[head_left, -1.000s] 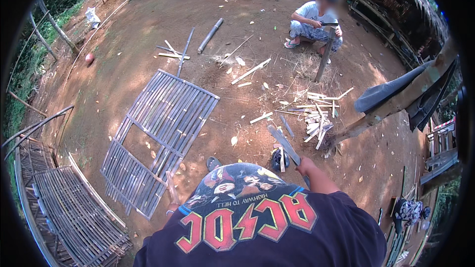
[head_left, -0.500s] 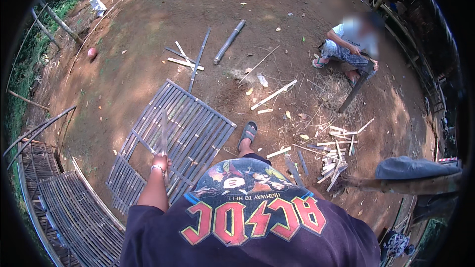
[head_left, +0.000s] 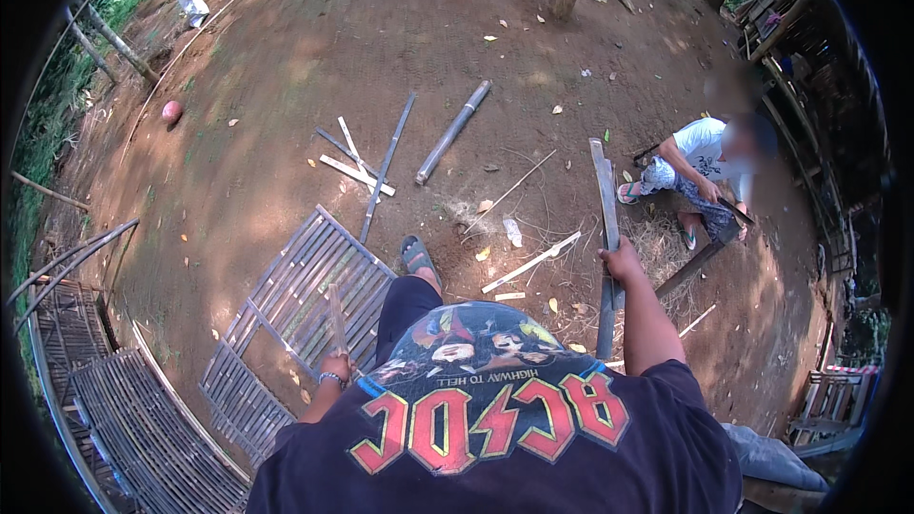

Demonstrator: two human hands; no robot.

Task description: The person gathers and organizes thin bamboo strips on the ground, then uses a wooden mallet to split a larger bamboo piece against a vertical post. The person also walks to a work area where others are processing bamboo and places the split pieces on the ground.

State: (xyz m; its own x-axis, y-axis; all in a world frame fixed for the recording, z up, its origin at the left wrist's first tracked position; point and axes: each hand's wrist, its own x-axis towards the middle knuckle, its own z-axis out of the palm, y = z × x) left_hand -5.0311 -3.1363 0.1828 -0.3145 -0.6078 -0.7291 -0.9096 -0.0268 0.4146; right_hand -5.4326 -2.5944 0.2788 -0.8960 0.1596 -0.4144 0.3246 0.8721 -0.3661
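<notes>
Dark bamboo (head_left: 606, 205) is clasped by the right fingers (head_left: 618, 257), a blurred, part-hidden stick (head_left: 337, 319) by the left fingers (head_left: 337, 363).

The left hand (head_left: 335, 365) holds a narrow brownish strip (head_left: 336, 316) whose outline is smeared, so its material cannot be told. The right hand (head_left: 624, 262) covers the middle of a long grey flat length (head_left: 606, 205); whether that is one piece or two overlapping is unclear. At lower centre, the black printed T-shirt (head_left: 466, 476) runs off the bottom edge and hides the wearer's right leg. It also covers part of the crumpled grey cloth (head_left: 776, 457) at lower right. The head of the crouching person in a white shirt (head_left: 703, 145), at upper right, is blurred. At upper left, the crumpled white object (head_left: 192, 4) is too small to identify.
</notes>
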